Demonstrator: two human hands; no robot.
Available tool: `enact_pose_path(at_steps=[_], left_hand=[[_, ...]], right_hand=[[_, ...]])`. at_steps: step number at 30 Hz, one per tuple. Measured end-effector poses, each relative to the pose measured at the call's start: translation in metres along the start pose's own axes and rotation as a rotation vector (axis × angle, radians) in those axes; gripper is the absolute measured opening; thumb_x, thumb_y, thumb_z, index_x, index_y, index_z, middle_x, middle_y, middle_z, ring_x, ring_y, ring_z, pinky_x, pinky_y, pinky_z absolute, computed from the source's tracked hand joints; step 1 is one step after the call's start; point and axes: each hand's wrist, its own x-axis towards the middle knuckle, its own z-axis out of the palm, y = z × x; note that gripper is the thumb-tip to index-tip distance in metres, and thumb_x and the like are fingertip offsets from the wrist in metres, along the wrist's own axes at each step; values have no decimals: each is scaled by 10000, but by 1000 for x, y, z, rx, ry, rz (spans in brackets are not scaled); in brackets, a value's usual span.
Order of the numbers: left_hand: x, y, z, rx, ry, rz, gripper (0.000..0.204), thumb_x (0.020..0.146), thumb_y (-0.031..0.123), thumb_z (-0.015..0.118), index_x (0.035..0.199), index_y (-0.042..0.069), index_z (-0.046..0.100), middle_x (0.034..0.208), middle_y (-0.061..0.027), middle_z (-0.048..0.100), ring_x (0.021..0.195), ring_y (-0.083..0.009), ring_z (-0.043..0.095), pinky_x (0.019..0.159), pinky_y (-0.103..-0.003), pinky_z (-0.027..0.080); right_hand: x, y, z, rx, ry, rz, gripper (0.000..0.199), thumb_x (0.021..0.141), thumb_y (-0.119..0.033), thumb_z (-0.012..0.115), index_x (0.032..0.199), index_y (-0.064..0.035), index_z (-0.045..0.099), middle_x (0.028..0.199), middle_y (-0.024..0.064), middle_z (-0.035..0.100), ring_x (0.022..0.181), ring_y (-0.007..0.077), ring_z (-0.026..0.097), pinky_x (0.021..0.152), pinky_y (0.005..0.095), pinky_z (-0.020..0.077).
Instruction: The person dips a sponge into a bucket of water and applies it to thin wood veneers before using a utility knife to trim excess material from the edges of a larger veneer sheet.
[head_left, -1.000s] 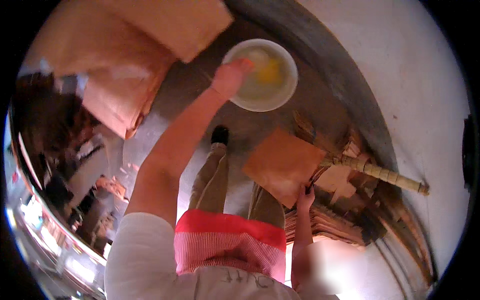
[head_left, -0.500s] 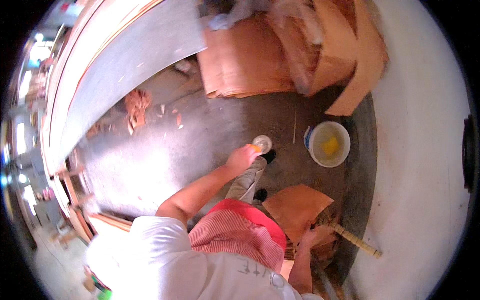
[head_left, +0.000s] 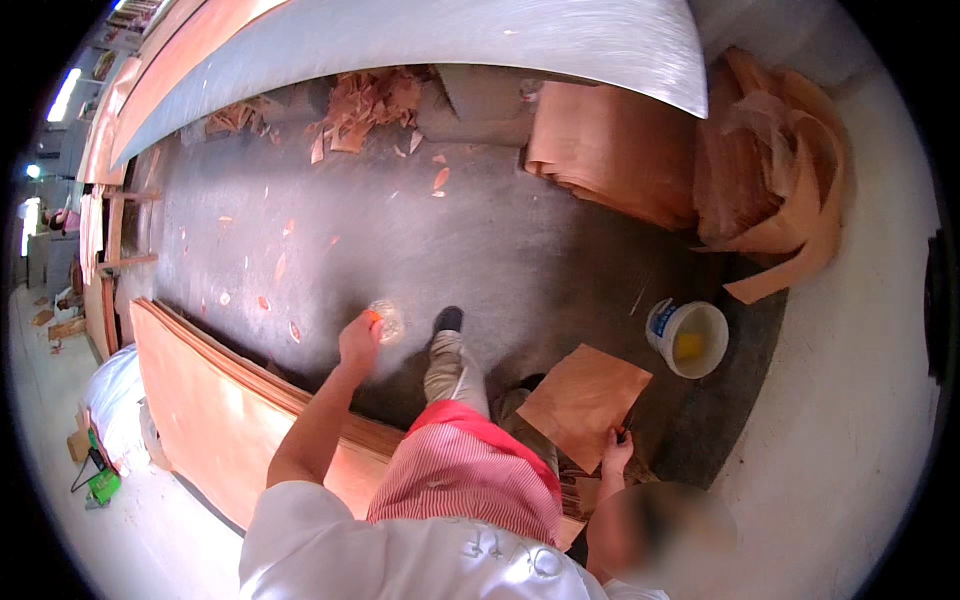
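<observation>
The two hands were well apart. The left hand (head_left: 357,346), left of the middle of the frame, had its fingers closed on a small orange thing (head_left: 374,316). A clear round thing (head_left: 390,323) showed just beyond it to the upper right; whether the two were one piece could not be told. The dark shoe (head_left: 449,319) lay farther to the right.

The thin brown sheet (head_left: 583,404) was right of centre, in the lower half of the frame, turned so that one corner pointed up. Its sides looked nearly equal, so no long axis stood out. The right hand (head_left: 616,458) was much the nearer: its fingers were clamped at the sheet's lower right edge, with a small dark thing (head_left: 624,436) beside them, and most of the sheet spread up and left from there, toward the left hand's side.

Beyond the sheet's upper right edge, apart from it, the white bucket (head_left: 713,342) leaned in view with a yellow thing (head_left: 688,346) inside. The stack of brown sheets (head_left: 220,378) filled the lower left.
</observation>
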Motion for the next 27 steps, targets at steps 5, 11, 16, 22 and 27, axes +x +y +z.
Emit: enact_pose_path(at_steps=[5,11,16,22,27], left_hand=[[132,-168,0,405,-175,143,179,792,237,490,763,64,524,706,-143,582,668,-310,575,586,-449,436],[423,-91,-114,133,-19,5,258,736,261,503,633,60,628,661,-152,606,693,-269,602,641,-379,456],[518,-112,-153,190,454,-80,193,579,212,701,544,40,621,555,-151,583,533,-276,592,513,-356,475],[432,-158,-112,-464,628,77,200,858,233,511,847,37,549,597,-46,573,488,-94,532,457,-237,414],[295,-243,-58,-321,290,-19,157,852,201,466,868,54,520,581,-98,550,523,-222,561,503,-329,432]], right_hand=[[-25,0,85,48,-114,71,132,786,-36,564,888,18,499,806,29,520,738,94,467,667,220,400],[-51,-16,186,108,-151,159,90,791,-23,555,862,5,508,779,14,524,712,89,465,644,222,396],[-80,-59,252,-180,-304,79,99,793,-35,559,875,-1,514,787,16,524,723,91,462,655,222,394],[-104,-79,290,-96,-299,105,117,794,-52,571,882,8,521,778,22,543,721,103,478,667,220,392],[-107,-64,289,-140,-313,116,93,791,-51,582,841,-15,512,762,-3,521,697,91,460,648,216,386]])
